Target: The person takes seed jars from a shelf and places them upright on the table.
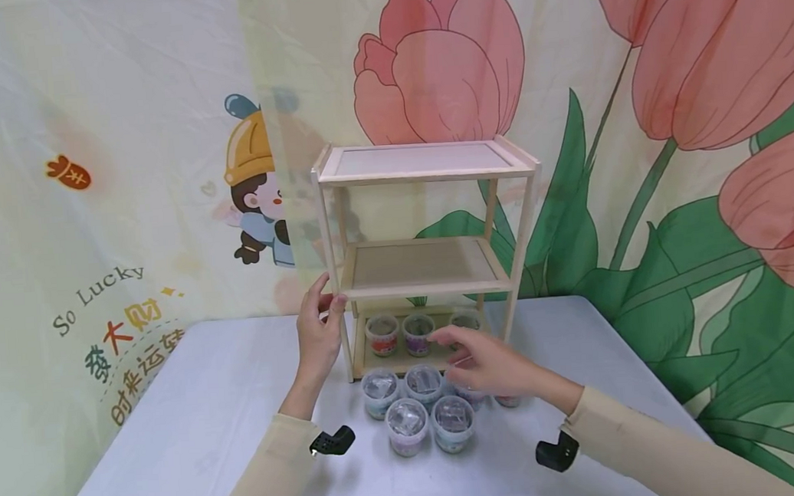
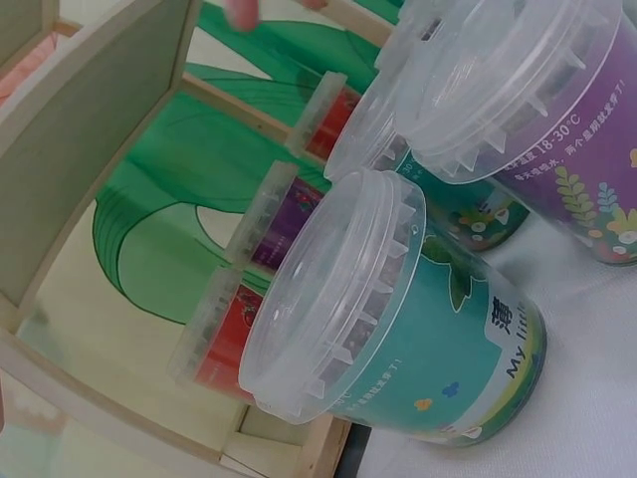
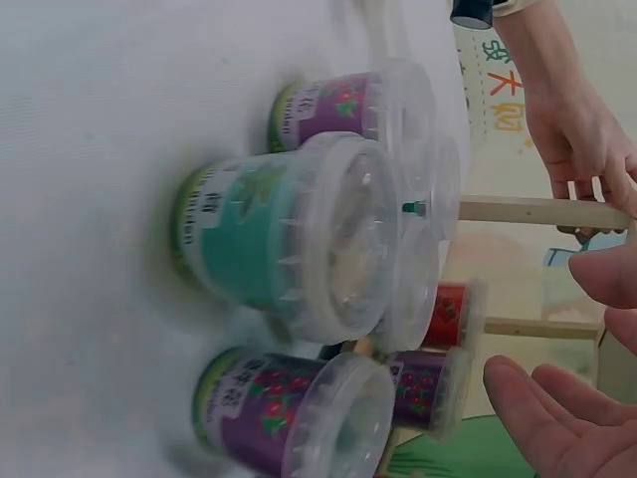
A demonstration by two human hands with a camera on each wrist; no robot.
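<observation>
A small wooden three-tier shelf [image 1: 434, 290] stands on the table. My left hand [image 1: 321, 330] holds its left front post beside the middle tier, fingers behind and thumb in front. On the bottom tier sit three lidded plastic cups: a red cup [image 1: 383, 344], a purple cup [image 1: 418, 345] and one partly hidden behind my right hand [image 1: 481, 357]. That hand hovers over the front cups, thumb and fingers apart, holding nothing. Several more clear-lidded cups stand before the shelf, among them a teal cup [image 2: 438, 329] and a purple cup [image 3: 269, 408].
A white cloth covers the table [image 1: 196, 446]. Behind it hangs a backdrop [image 1: 639, 146] printed with tulips and a cartoon figure. The shelf's top tier [image 1: 418, 159] rises above both hands. One cup [image 1: 507, 401] lies mostly hidden under the right wrist.
</observation>
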